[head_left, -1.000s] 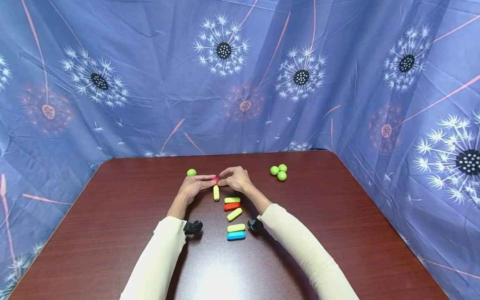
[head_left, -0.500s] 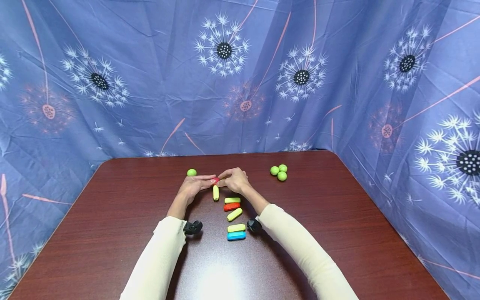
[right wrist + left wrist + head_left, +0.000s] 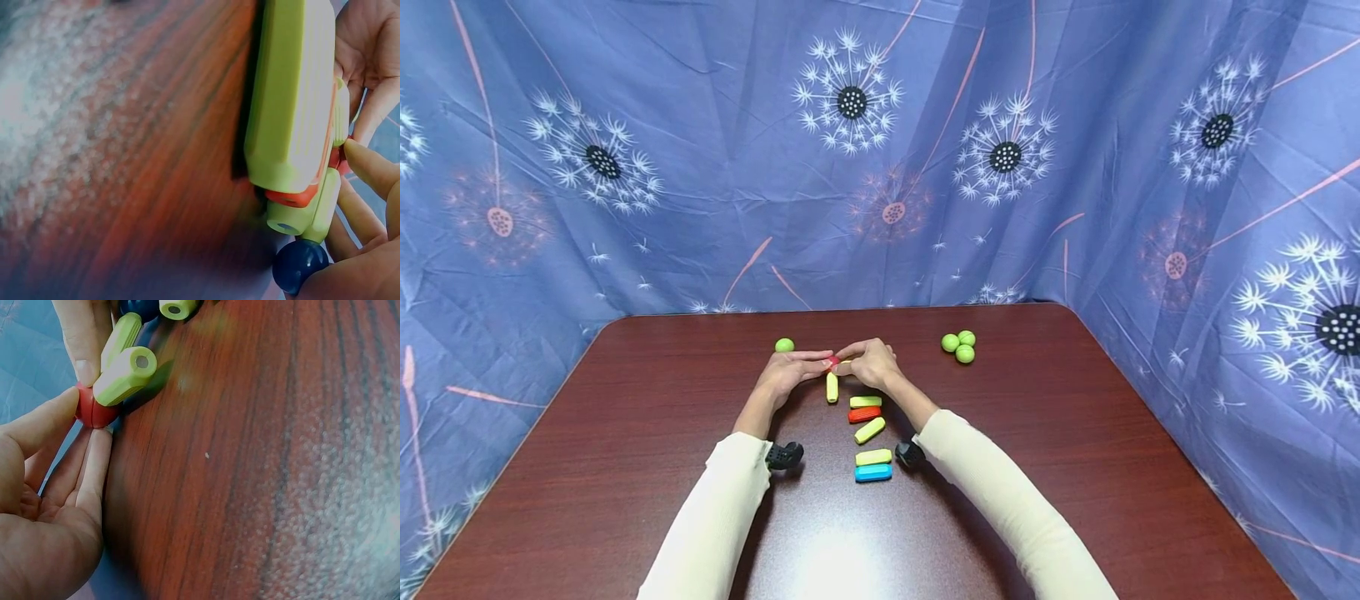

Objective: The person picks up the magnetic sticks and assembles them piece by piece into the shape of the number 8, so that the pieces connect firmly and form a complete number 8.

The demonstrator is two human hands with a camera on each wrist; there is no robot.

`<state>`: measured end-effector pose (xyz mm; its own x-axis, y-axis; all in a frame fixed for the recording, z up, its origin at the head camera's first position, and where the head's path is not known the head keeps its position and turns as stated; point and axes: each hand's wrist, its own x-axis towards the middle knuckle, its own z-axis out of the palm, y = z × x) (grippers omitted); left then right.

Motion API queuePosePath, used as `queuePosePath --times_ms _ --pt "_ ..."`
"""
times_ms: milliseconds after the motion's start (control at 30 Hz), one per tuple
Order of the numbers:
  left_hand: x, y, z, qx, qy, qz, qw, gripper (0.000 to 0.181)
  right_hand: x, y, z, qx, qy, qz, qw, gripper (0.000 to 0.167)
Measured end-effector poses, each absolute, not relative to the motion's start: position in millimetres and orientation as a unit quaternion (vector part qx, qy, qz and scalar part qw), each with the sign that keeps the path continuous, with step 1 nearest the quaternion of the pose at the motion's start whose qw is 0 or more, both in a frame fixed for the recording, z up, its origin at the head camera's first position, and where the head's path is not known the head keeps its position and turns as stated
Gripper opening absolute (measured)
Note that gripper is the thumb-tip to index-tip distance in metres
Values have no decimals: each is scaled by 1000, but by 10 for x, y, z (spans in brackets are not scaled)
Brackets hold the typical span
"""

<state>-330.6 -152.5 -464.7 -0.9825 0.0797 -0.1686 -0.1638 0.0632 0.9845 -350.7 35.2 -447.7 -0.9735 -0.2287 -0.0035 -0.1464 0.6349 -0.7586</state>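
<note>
Thumb and fingers of my left hand (image 3: 782, 373) (image 3: 50, 487) pinch a red ball (image 3: 833, 362) (image 3: 97, 414). One yellow-green stick (image 3: 832, 387) (image 3: 128, 376) juts from that ball toward me. A second yellow-green stick (image 3: 124, 337) (image 3: 326, 209) meets the ball from the right, and my right hand (image 3: 872, 364) (image 3: 369, 237) grips it, thumb near the red ball. At this stick's other end sits a dark blue ball (image 3: 140, 307) (image 3: 300, 265), partly behind the right hand in the head view.
Toward me on the brown table (image 3: 1037, 450) lie a yellow stick (image 3: 866, 402), a red stick (image 3: 865, 414), two more yellow sticks (image 3: 870, 430) (image 3: 873, 457) and a blue stick (image 3: 873, 472). One green ball (image 3: 785, 344) is behind my left hand; three others (image 3: 965, 354) cluster at the right.
My right hand has shifted slightly toward me, its fingers lower beside the red ball. The left hand keeps its pinch nearly unmoved. The loose pieces have not moved.
</note>
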Motion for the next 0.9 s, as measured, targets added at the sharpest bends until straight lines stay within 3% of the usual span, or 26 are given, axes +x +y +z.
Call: queuePosePath --times_ms 500,900 --pt "-3317 -1517 -4583 -38 738 667 96 36 -3500 342 -4480 -111 901 -416 44 26" --pt "-3269 -1572 -4350 -40 789 609 65 36 -3515 320 -4496 -108 901 -417 40 24"
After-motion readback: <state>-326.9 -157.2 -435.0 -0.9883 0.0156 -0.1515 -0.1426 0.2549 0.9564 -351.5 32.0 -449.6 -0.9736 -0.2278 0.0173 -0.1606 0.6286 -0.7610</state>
